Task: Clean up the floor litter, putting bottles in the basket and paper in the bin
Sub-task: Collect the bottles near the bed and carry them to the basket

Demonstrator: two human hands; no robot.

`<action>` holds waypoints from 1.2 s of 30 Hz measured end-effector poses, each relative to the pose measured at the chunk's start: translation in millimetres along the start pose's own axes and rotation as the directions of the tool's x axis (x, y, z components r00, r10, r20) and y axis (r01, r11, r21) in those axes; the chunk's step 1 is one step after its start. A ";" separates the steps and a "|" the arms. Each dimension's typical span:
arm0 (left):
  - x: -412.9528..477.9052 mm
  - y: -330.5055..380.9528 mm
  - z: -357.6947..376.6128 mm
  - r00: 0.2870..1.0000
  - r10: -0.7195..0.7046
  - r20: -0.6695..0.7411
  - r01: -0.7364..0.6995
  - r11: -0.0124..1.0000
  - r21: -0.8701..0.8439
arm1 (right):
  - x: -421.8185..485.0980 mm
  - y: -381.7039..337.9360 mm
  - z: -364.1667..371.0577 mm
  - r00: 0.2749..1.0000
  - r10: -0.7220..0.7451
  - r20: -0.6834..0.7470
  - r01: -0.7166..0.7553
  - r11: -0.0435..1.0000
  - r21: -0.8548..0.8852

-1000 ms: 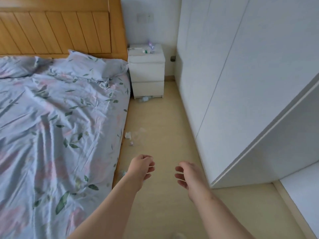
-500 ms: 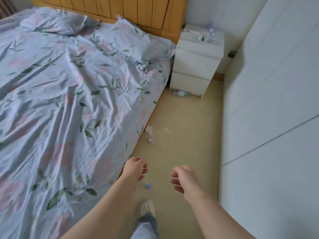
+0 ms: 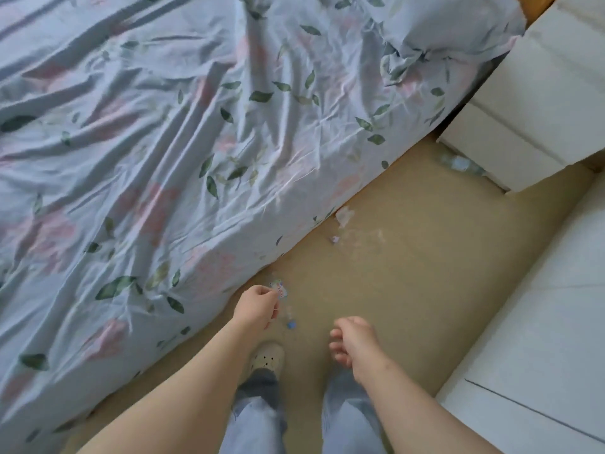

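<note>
Litter (image 3: 343, 215) dots floor (image 3: 425, 283) between bed (image 3: 163, 126) and wardrobe (image 3: 540, 339).

Soft even daylight, faint shadows; motion blur throughout, wide-angle bending at edges.

Three clear plastic bottles lie on their sides on the tan floor (image 3: 425, 290). The first bottle (image 3: 284, 304), low and just left of centre near the bed (image 3: 163, 158), has a red-and-blue label and a blue cap pointing toward the bottom of the frame. The second bottle (image 3: 363, 237), right of centre, is nearly see-through, with a purple cap at its left end. Just above that end lies the paper (image 3: 343, 216), a crumpled white scrap at the bed's edge. The third bottle (image 3: 458, 163), upper right, has a pale blue label and lies partly under the nightstand (image 3: 523, 109).
</note>
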State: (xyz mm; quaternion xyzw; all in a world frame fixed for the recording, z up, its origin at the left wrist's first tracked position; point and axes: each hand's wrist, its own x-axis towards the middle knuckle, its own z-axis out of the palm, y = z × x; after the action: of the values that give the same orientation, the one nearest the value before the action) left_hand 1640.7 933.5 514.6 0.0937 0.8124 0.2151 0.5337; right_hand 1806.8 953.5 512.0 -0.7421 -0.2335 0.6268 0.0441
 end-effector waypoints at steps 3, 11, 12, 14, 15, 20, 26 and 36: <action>33.5 -27.4 28.1 0.995 -0.099 -0.025 0.098 0.995 -0.033 | 48.4 -6.6 -4.2 0.999 -0.010 0.049 0.015 0.996 -0.087; 161.7 -106.6 116.7 0.965 -0.259 -0.023 0.258 0.965 -0.054 | 196.3 23.7 8.3 0.997 0.038 0.061 -0.020 0.963 -0.270; 181.6 -118.2 125.8 0.959 -0.281 -0.026 0.279 0.959 -0.042 | 216.4 31.3 11.0 0.997 0.051 0.052 -0.033 0.956 -0.291; 223.0 -141.1 146.0 0.940 -0.340 -0.037 0.339 0.940 -0.037 | 257.1 51.9 16.8 0.997 0.071 0.042 -0.053 0.942 -0.332; 243.4 -152.2 154.1 0.929 -0.366 -0.046 0.366 0.930 -0.022 | 274.5 61.2 20.1 0.996 0.074 0.048 -0.053 0.936 -0.348; 337.0 -220.6 197.6 0.854 -0.516 -0.059 0.491 0.839 -0.233 | 347.1 103.0 38.8 0.993 0.061 0.105 -0.015 0.920 -0.392; 417.5 -274.4 230.8 0.768 -0.636 -0.073 0.556 0.719 -0.417 | 411.0 142.0 46.9 0.978 0.180 0.106 -0.122 0.904 -0.410; 384.1 -263.7 216.3 0.783 -0.603 -0.151 0.491 0.749 -0.446 | 405.6 112.3 33.7 0.992 0.091 0.087 -0.038 0.876 -0.480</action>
State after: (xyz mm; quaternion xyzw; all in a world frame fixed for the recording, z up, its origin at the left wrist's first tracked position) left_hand 1699.0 899.4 5.4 -0.2891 0.8133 0.2129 0.4579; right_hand 1850.2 1009.2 95.7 -0.7028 -0.3577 0.5898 -0.1736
